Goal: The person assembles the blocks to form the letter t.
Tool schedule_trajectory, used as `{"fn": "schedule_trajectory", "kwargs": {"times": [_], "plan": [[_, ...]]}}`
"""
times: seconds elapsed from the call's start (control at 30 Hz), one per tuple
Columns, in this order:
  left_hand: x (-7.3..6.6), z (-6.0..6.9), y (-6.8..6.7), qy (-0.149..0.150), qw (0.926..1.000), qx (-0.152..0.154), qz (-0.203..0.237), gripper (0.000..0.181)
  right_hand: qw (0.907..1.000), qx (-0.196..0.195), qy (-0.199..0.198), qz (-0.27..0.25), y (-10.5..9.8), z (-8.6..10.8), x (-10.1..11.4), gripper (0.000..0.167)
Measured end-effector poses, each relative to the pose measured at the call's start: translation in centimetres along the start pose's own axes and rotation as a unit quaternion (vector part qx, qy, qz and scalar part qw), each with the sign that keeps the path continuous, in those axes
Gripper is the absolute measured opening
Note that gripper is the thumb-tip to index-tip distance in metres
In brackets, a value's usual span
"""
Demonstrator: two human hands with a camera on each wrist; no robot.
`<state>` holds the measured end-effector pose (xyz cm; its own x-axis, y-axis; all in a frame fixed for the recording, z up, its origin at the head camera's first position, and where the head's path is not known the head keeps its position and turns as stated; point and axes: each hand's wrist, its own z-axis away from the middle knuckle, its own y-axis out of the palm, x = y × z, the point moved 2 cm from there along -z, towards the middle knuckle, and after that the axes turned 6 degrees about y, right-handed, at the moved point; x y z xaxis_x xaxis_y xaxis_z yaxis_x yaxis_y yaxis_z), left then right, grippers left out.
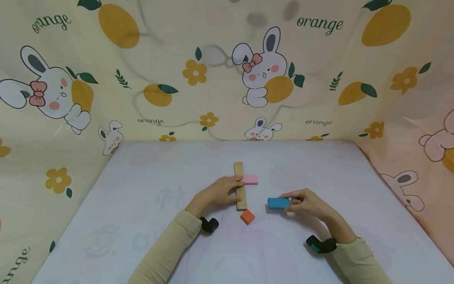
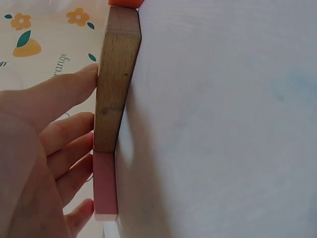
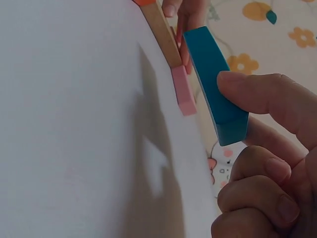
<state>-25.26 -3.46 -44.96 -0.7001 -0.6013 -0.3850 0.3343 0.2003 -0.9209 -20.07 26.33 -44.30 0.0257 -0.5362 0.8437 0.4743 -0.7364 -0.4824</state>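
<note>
In the head view, my right hand (image 1: 310,203) pinches a blue rectangular block (image 1: 278,203) between thumb and fingers. The right wrist view has the thumb on the broad face of that blue block (image 3: 210,74), the other fingers curled beneath. My left hand (image 1: 220,191) touches a line of plain wooden block (image 1: 241,199) and a pink block (image 1: 250,180) that lies crosswise to it. Seen from the left wrist, the thumb and fingertips rest along the side of the wooden block (image 2: 115,89) and near the pink block (image 2: 105,183). An orange block (image 1: 247,216) lies turned at the wood's near end.
The blocks lie on a white tabletop (image 1: 301,157). A patterned cloth (image 1: 220,39) with rabbits and oranges hangs behind and at both sides. Each wrist wears a black camera mount, such as the right one (image 1: 320,244).
</note>
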Motion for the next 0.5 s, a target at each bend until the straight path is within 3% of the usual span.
{"fn": "schedule_trajectory", "kwargs": {"times": [0.5], "plan": [[-0.1,0.1,-0.1,-0.009,0.9999,-0.003,0.006,0.057,0.9982,0.038,-0.028,-0.037,1.1,-0.2,0.1,0.043]]}}
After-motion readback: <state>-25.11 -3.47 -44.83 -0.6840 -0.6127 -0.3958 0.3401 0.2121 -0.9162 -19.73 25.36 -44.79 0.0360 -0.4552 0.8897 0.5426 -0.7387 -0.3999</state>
